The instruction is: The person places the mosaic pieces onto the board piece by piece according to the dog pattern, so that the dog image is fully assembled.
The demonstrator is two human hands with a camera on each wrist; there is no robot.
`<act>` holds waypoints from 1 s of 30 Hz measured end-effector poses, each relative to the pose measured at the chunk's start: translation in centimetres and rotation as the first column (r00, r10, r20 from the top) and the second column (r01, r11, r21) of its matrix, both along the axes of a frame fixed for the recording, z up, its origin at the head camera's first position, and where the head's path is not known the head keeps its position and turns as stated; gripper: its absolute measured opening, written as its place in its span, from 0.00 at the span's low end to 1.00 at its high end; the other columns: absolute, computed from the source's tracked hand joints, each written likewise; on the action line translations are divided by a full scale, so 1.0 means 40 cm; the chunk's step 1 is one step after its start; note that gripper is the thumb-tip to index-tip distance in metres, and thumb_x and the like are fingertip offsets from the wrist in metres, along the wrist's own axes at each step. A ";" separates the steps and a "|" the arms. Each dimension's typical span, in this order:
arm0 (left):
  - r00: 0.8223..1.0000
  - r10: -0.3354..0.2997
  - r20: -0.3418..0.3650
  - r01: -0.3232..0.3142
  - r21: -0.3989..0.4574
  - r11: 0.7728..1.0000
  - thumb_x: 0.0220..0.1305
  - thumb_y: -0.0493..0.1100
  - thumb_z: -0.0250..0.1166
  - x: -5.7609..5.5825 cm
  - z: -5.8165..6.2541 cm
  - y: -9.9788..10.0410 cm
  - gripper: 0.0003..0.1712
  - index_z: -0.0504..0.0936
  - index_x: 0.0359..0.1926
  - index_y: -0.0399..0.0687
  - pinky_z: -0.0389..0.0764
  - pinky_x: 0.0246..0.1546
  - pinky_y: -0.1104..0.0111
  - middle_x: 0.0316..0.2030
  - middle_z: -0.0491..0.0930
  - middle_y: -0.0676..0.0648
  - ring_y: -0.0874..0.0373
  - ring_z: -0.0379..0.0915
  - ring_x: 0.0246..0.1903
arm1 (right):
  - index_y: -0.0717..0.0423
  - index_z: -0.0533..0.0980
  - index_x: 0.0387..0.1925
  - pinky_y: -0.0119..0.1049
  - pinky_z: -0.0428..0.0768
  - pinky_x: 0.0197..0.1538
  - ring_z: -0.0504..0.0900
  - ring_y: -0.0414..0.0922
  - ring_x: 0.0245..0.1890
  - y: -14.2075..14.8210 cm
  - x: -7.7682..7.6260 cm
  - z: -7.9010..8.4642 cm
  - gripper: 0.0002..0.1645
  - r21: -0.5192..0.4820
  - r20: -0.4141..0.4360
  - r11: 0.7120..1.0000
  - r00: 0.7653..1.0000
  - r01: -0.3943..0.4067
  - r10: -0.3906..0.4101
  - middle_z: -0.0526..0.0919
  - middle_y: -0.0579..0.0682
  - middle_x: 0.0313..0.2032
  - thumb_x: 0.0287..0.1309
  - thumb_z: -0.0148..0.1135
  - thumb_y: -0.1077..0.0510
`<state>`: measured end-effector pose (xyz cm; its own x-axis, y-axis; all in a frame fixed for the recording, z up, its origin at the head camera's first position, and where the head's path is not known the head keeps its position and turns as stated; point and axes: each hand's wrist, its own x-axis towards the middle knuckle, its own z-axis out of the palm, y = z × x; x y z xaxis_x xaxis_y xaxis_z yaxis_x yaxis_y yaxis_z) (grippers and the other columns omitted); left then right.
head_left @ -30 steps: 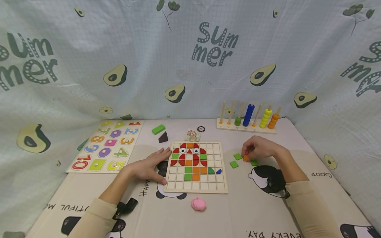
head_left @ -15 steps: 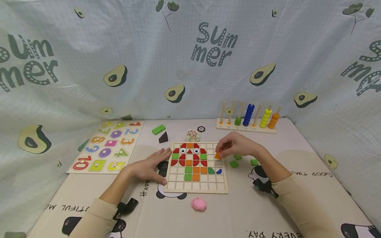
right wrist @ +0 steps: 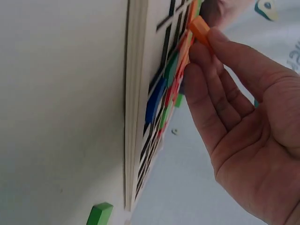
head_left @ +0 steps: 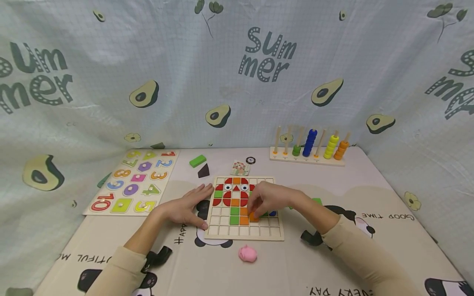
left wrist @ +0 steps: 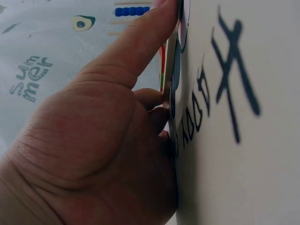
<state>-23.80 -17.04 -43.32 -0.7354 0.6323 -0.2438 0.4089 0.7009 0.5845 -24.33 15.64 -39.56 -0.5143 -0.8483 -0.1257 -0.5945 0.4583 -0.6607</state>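
In the head view a wooden grid board (head_left: 272, 232) lies mid-table, with red, green and orange tiles forming an owl-like pattern. My right hand (head_left: 272, 196) pinches an orange tile (right wrist: 199, 29) between thumb and fingertips, over the lower part of the grid. Beyond it, a blue half-round tile (right wrist: 154, 101) and a green curved one sit on the board. The right hand covers some cells in the head view. My left hand (head_left: 183, 207) rests at the board's left side, fingers extended and thumb near its lower left edge.
Green tiles (head_left: 317, 201) lie right of the board, partly behind the right forearm. A bead rack (head_left: 307, 158) stands at the back. Beyond the board are a picture card (head_left: 240, 168), a green block (head_left: 198, 160) and a dark block (head_left: 203, 170). A pink figure (head_left: 247, 253) sits in front.
My right hand has picked up the orange tile from beside the green tiles and carried it left, over the board's lower rows. The left hand stays in place.
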 end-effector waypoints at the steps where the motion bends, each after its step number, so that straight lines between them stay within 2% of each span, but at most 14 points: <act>1: 1.000 -0.002 0.000 0.002 0.000 1.000 0.42 0.68 0.73 0.000 0.001 0.000 0.67 0.43 0.76 0.62 0.37 0.71 0.48 0.75 0.36 0.60 0.54 0.25 0.74 | 0.49 0.86 0.33 0.30 0.81 0.34 0.77 0.36 0.28 -0.003 0.003 0.000 0.06 0.011 -0.006 1.000 1.000 -0.004 0.004 0.85 0.40 0.30 0.51 0.72 0.60; 10: 1.000 0.006 -0.002 -0.006 -0.006 1.000 0.40 0.70 0.73 -0.004 -0.005 -0.003 0.68 0.43 0.76 0.63 0.37 0.71 0.49 0.75 0.36 0.62 0.55 0.25 0.74 | 0.44 0.86 0.33 0.30 0.80 0.34 0.77 0.35 0.28 -0.012 0.019 -0.005 0.07 0.077 0.007 0.997 1.000 -0.001 0.001 0.84 0.37 0.29 0.51 0.72 0.60; 19: 1.000 0.006 -0.004 -0.006 -0.006 1.000 0.40 0.70 0.73 -0.005 -0.008 -0.003 0.68 0.43 0.76 0.64 0.37 0.71 0.48 0.75 0.36 0.62 0.56 0.26 0.74 | 0.45 0.86 0.34 0.27 0.79 0.33 0.76 0.33 0.27 -0.014 0.031 -0.015 0.07 0.098 -0.104 0.995 0.995 0.012 -0.001 0.84 0.34 0.29 0.52 0.71 0.59; 25: 1.000 0.001 -0.008 -0.001 -0.008 1.000 0.40 0.70 0.72 -0.005 -0.009 -0.004 0.68 0.43 0.76 0.64 0.37 0.71 0.48 0.75 0.36 0.62 0.56 0.25 0.74 | 0.47 0.86 0.38 0.28 0.79 0.34 0.76 0.33 0.29 0.020 0.023 -0.003 0.08 0.027 -0.140 1.000 0.990 0.002 0.001 0.85 0.37 0.32 0.54 0.70 0.58; 27: 1.000 0.001 -0.006 -0.001 -0.005 1.000 0.40 0.70 0.73 -0.005 -0.009 -0.004 0.68 0.43 0.76 0.64 0.37 0.71 0.48 0.75 0.36 0.62 0.55 0.25 0.74 | 0.48 0.85 0.41 0.30 0.79 0.35 0.77 0.34 0.30 0.052 0.015 0.010 0.10 -0.016 -0.149 1.000 0.988 0.025 -0.027 0.85 0.40 0.34 0.55 0.70 0.57; 30: 1.000 0.004 0.000 -0.004 -0.002 1.000 0.40 0.70 0.73 -0.004 -0.009 -0.004 0.68 0.43 0.76 0.64 0.37 0.71 0.47 0.75 0.36 0.62 0.55 0.25 0.74 | 0.43 0.84 0.44 0.34 0.80 0.38 0.79 0.37 0.34 0.118 0.002 0.037 0.13 -0.069 -0.135 0.990 0.983 0.119 -0.128 0.84 0.42 0.37 0.55 0.69 0.56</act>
<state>-23.98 -17.20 -43.67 -0.7376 0.6291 -0.2452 0.4060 0.7034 0.5834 -24.26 20.35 -38.09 -0.6245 -0.7811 0.0038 -0.6235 0.4955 -0.6048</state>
